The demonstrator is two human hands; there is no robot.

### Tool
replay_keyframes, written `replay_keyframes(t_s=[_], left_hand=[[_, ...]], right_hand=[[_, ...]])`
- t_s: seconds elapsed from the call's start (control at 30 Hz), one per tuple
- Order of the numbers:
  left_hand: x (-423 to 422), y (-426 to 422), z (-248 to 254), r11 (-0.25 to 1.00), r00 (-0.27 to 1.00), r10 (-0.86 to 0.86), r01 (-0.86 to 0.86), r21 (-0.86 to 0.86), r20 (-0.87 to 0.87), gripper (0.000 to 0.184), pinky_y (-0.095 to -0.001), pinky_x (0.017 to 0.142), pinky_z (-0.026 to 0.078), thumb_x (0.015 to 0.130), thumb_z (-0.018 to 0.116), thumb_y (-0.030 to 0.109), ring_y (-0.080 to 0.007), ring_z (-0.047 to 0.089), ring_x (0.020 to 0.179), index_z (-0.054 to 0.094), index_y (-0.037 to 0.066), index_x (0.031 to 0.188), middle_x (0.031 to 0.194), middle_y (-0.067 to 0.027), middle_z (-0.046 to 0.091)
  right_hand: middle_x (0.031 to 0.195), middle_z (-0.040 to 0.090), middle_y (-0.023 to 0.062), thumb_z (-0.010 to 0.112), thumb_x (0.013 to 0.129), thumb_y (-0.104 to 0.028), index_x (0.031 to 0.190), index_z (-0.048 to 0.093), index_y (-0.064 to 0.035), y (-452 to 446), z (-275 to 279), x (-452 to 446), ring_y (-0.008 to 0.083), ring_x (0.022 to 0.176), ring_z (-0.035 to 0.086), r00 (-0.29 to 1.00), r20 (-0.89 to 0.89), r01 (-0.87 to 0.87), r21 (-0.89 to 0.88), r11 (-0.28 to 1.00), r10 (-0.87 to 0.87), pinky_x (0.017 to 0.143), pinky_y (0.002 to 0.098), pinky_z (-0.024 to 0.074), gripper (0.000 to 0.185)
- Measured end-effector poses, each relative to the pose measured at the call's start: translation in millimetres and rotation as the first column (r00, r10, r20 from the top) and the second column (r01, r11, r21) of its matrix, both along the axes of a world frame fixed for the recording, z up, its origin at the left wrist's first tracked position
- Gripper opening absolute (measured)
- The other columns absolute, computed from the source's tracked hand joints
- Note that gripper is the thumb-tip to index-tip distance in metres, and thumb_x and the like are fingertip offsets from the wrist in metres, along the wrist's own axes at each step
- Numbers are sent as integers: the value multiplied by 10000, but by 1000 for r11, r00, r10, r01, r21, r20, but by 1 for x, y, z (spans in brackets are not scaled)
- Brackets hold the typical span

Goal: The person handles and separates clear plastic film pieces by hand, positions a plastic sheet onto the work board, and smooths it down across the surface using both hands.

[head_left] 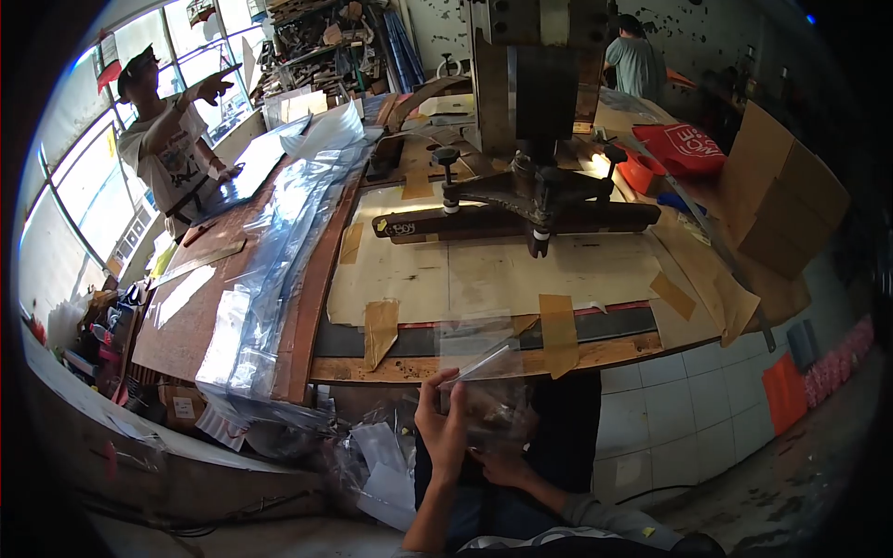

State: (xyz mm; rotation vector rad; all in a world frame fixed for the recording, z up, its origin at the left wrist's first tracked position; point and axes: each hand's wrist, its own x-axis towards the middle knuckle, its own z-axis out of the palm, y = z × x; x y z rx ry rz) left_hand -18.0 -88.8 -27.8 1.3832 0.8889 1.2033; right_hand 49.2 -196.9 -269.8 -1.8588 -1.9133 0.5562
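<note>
A thin clear plastic bag (479, 349) stands up before me at the table's front edge, with a bright crease across it. My left hand (441, 430) is closed on its left side, thumb and fingers pinching the film. Lower down, over my lap, my right hand (507, 468) is closed at the bag's bottom edge; its fingertips are partly hidden. Just beyond the bag lies a pale board (409, 279) with strips of brown tape (559, 335). Above that board is a dark metal press arm (521, 221) with screw knobs.
Long clear plastic film (307, 200) covers the table's left part. A person (172, 139) stands there, one arm raised and pointing. Another person (633, 65) is at the back. At right are a red bag (681, 149) and a cardboard box (781, 191). Crumpled plastic (377, 465) lies below the table.
</note>
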Motion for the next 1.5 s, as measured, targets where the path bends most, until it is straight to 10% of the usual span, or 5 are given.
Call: replay_keyframes(t_s=[0.47,0.9,1.1,1.23,1.5], left_hand=[[-5,6,25,978,975,-64,103,-179,211,161,-170,660,379,903,557,62,-33,467,745,574,3,1051,892,-1,553],[-56,-23,45,961,984,-165,176,-214,68,153,-146,473,255,872,613,55,20,381,549,587,1,1013,736,46,528],[-67,-36,22,964,986,-164,165,-208,24,136,-141,492,260,866,617,51,19,384,565,595,-6,987,733,45,529],[-67,-38,27,971,988,-157,153,-186,-4,144,-144,505,287,861,624,57,9,404,575,599,-9,986,741,36,544],[-71,-39,16,986,983,-146,136,-100,-110,132,-184,689,418,850,617,35,-66,542,782,606,-21,969,903,-46,623]], right_hand=[[1258,527,127,517,748,-78,1372,373,-368,-13,-17,14,309,1077,564,996,-84,1,-94,996,-9,860,419,477,703],[1038,624,155,495,938,-329,1094,600,-6,-35,133,69,298,999,588,854,-410,-457,-295,839,320,895,363,441,374],[850,623,73,557,908,-327,984,625,6,-113,329,259,132,872,592,708,-496,697,374,612,-503,760,293,467,348],[1087,577,209,577,877,-247,1104,574,25,-124,269,426,330,1045,556,111,221,790,573,221,-969,879,419,442,354],[1049,572,250,544,878,-201,1050,558,0,-137,274,454,400,1009,548,17,268,853,499,154,-963,841,467,427,265]])
